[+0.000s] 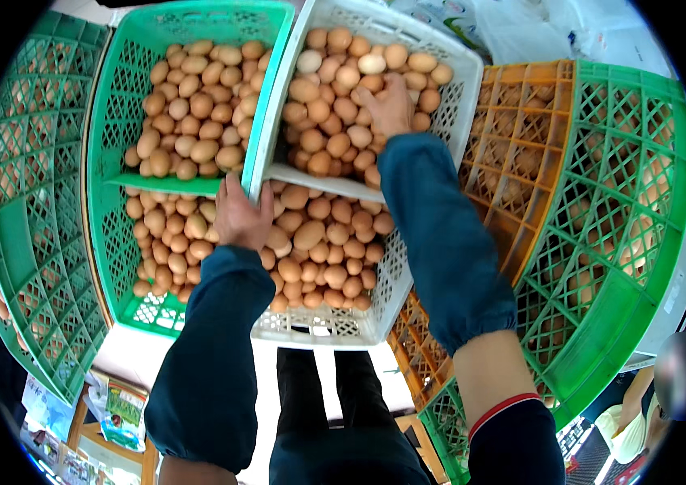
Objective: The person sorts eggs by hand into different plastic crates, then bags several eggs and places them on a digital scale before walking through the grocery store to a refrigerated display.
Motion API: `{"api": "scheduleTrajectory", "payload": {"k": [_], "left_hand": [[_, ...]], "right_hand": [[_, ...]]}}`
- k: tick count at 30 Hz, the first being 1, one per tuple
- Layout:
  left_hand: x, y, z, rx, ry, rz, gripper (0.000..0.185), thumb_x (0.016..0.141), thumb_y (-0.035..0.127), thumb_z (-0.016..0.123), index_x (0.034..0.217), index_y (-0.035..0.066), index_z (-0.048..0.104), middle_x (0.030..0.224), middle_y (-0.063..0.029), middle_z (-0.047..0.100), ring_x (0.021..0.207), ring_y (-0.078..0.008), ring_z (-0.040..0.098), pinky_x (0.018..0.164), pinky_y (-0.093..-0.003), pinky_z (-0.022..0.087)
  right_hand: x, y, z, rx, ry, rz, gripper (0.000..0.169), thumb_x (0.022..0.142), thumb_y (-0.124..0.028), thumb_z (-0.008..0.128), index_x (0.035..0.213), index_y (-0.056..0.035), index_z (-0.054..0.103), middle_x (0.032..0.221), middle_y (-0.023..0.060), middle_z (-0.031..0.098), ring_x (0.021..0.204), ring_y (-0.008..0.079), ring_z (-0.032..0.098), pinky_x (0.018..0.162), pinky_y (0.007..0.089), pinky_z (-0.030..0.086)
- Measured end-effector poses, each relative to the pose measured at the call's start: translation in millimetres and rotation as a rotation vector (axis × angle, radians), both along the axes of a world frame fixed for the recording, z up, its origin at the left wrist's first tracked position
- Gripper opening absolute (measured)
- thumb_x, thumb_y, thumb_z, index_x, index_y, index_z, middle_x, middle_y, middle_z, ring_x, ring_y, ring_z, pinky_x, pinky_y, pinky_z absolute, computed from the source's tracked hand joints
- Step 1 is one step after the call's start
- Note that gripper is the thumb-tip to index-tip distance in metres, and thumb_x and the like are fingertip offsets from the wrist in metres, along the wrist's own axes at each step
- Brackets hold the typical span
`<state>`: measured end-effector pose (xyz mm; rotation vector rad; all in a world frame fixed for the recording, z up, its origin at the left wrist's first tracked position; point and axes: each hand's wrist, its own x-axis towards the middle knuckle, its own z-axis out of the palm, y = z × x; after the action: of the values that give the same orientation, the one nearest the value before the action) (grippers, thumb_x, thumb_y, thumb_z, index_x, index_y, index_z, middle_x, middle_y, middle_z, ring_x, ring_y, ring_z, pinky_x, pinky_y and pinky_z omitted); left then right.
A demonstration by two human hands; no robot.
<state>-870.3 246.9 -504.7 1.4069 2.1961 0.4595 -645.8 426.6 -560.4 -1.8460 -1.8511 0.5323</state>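
Note:
My left hand (242, 212) grips the touching rims of a green plastic crate (106, 139) and a white plastic crate (470, 66), its thumb on the white side. Both crates are split by a crosswise divider and hold brown eggs. Over the far half of the white crate, my right hand (389, 109) reaches down among the eggs (338, 144), touching some with its fingers. Whether it has an egg under the palm is hidden. Two paler eggs (371, 63) lie just beyond it. Below the left hand are the near-half eggs (177, 242) of the green crate.
An orange crate (516, 139) and another green crate (609, 242) with eggs inside stand to the right. More green crates (40, 212) line the left side. Clear plastic bags (537, 36) lie at the far right. A person's arm (634, 400) shows at the lower right.

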Motion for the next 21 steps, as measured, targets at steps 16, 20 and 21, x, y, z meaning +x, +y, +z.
{"api": "scheduleTrajectory", "payload": {"k": [16,20,21], "left_hand": [[-3,-2,1,-0.016,-0.014,0.028,0.043,0.081,0.033,0.062,0.104,-0.001,0.049,0.097,-0.0213,0.056,0.093,-0.0408,0.053,0.079,-0.0480,0.045],[-2,-3,0,-0.014,-0.011,0.041,0.043,0.080,0.033,0.062,0.102,-0.002,0.050,0.097,-0.0227,0.056,0.092,-0.0413,0.054,0.077,-0.0485,0.045],[-2,-2,-1,-0.001,-0.008,0.040,0.043,0.080,0.033,0.062,0.102,-0.002,0.050,0.097,-0.0231,0.056,0.092,-0.0414,0.054,0.077,-0.0486,0.045]], "right_hand": [[-13,-86,57,-0.693,1.870,-0.391,0.046,0.086,-0.049,0.049,0.100,-0.0053,0.053,0.070,-0.0004,0.050,0.060,0.0095,0.051,0.045,0.0211,0.042],[-29,-157,88,-0.629,1.976,-0.439,0.048,0.088,-0.048,0.046,0.103,-0.0034,0.052,0.069,-0.0010,0.048,0.059,0.0087,0.049,0.044,0.0216,0.041],[-35,-177,90,-0.583,1.900,-0.433,0.047,0.087,-0.048,0.047,0.102,-0.0037,0.052,0.070,-0.0006,0.049,0.060,0.0091,0.050,0.044,0.0220,0.041]]}}
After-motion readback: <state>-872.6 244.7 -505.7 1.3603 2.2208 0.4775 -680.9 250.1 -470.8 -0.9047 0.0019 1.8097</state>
